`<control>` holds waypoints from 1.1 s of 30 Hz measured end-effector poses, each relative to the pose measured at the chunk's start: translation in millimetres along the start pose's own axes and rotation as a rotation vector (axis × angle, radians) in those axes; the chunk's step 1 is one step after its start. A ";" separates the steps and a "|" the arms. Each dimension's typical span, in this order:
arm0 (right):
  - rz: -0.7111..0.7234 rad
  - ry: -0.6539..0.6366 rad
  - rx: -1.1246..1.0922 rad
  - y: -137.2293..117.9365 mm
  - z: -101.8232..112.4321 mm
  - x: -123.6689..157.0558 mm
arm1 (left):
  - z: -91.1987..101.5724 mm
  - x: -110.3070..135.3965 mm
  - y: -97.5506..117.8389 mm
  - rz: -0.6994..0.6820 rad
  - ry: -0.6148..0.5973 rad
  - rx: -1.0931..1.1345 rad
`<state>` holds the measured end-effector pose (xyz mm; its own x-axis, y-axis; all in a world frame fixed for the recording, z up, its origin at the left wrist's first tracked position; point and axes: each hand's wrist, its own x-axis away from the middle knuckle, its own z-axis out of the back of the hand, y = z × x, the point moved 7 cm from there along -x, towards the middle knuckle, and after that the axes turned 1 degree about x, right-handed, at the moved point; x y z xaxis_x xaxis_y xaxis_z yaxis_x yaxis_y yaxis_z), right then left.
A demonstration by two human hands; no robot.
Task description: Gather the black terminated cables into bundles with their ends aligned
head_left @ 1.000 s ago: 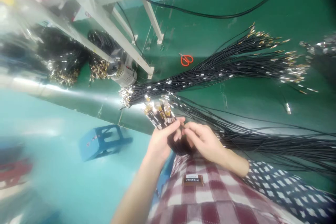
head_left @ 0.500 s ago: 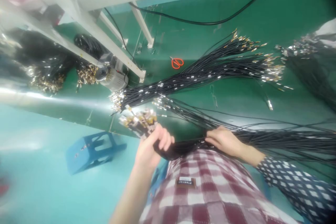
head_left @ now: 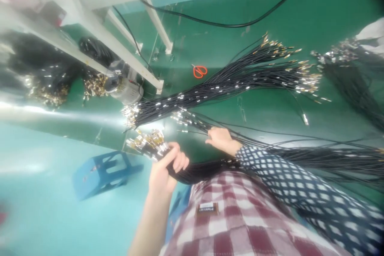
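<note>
My left hand [head_left: 168,164] is wrapped round a thick bundle of black cables [head_left: 204,171], just behind their clustered metal-tipped ends [head_left: 147,144]. The bundle runs right, across the front of a checked apron [head_left: 231,204]. Ahead and to the right, my right hand [head_left: 222,139] has its fingers curled over a thinner group of loose black cables [head_left: 195,121]; their small silvery ends point left, past the fingers. The fingertips are partly hidden. Beyond both hands a larger bundle of black cables [head_left: 210,90] lies on the green surface [head_left: 192,144].
Red-handled scissors [head_left: 199,72] lie behind the large bundle. A grey motor [head_left: 126,86] sits by the white frame legs [head_left: 120,56] at left. More cable bundles lie at far left and far right [head_left: 354,76]. A blue stool [head_left: 103,172] stands at lower left.
My right hand has moved left and forward, from the bundle by the apron to the loose cables. My left hand keeps its hold on the bundle, slightly further left in view.
</note>
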<state>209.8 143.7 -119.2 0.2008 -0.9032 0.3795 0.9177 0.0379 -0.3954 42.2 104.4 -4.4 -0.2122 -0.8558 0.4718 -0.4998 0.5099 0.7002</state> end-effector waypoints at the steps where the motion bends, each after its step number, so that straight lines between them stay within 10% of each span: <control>1: 0.019 -0.011 0.021 -7.2 -6.5 -8.4 | -0.7 0.8 0.0 0.000 0.009 -0.003; 13: 0.073 0.009 -0.122 -48.8 -11.0 -39.6 | 4.5 -2.0 -2.0 -0.009 0.073 0.023; 17: 0.190 -0.059 -0.362 -45.6 19.3 -2.2 | 6.8 -4.3 -0.2 -0.021 0.131 0.016; 23: 0.260 -0.393 -1.301 -32.3 43.7 69.4 | -23.3 -12.0 0.0 0.064 0.039 -0.126; 28: 0.327 -0.473 -1.348 -41.7 51.6 80.5 | -39.9 -17.7 -6.4 0.088 -0.056 -0.301; 33: 0.344 -0.048 -0.908 -54.7 80.6 77.4 | -39.2 -18.9 -3.6 0.031 -0.021 -0.347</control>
<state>202.8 106.2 -0.8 0.4413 -0.8851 0.1480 0.1959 -0.0660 -0.9784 80.9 122.1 5.2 -0.2416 -0.8394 0.4868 -0.1787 0.5316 0.8279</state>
